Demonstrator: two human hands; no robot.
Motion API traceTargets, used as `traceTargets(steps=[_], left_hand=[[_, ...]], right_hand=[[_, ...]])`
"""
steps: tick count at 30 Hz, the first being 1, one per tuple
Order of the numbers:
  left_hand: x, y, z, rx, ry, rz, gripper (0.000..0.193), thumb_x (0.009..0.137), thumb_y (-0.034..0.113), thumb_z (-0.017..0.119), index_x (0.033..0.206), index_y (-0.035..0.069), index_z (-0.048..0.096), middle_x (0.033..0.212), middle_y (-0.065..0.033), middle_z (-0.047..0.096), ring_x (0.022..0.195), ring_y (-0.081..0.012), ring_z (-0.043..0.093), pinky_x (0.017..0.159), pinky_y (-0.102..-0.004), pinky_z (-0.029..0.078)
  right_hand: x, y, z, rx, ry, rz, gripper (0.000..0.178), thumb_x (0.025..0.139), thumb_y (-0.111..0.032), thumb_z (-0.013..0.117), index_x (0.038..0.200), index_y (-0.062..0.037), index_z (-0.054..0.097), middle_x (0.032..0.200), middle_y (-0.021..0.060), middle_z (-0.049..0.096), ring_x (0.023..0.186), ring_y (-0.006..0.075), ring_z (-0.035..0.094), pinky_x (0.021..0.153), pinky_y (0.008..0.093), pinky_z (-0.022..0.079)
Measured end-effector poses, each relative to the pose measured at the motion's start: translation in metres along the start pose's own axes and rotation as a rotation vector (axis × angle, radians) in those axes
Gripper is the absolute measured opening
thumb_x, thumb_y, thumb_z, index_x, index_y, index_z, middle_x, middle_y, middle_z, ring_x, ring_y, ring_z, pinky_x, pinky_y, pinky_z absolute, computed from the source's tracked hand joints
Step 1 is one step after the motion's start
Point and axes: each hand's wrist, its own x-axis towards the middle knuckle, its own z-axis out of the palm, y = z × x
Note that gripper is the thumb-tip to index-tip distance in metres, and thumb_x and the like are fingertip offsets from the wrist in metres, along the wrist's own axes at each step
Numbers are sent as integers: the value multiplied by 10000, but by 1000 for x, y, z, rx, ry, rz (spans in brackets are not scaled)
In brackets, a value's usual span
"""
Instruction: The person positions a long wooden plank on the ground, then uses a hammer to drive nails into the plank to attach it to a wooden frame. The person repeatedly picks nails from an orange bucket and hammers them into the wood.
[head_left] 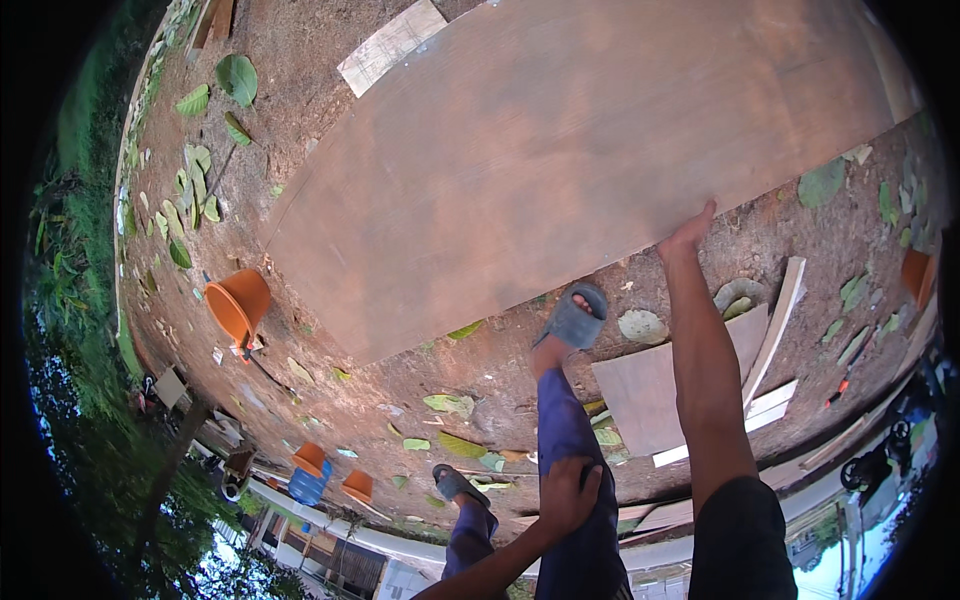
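R hand [688, 236] fingers spread on edge of large brown plywood sheet [560, 160]; L hand [568, 494] flat on thigh. Keep grip low, lift evenly.

No packages, labels, signs or screens are visible in this outdoor yard scene. The nearest thing to a container of goods is a blue plastic water jug [308, 485] standing at the lower left edge of the bare earth, between two small orange pots [310, 458]; any label on it is too small to make out.
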Motion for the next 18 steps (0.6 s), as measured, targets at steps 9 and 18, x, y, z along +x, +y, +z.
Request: traceTargets(steps=[9,18], left_hand=[[8,34,-22,64,-42,81,319,914,233,651,1133,4,612,1120,-217,627,1061,-405,590,929,-481,465],[50,69,-121,507,355,218,746,864,320,692,1472,20,381,1536,-259,325,1459,-444,256,1195,-585,187]], right_hand=[[-47,-25,14,94,-50,-16,841,940,-712,292,1542,-127,325,1555,124,373,1405,342,381,1121,528,347],[-136,-86,47,88,175,157,1051,835,-841,337,1509,-34,335,1497,161,380,1380,323,371,1118,565,291]])
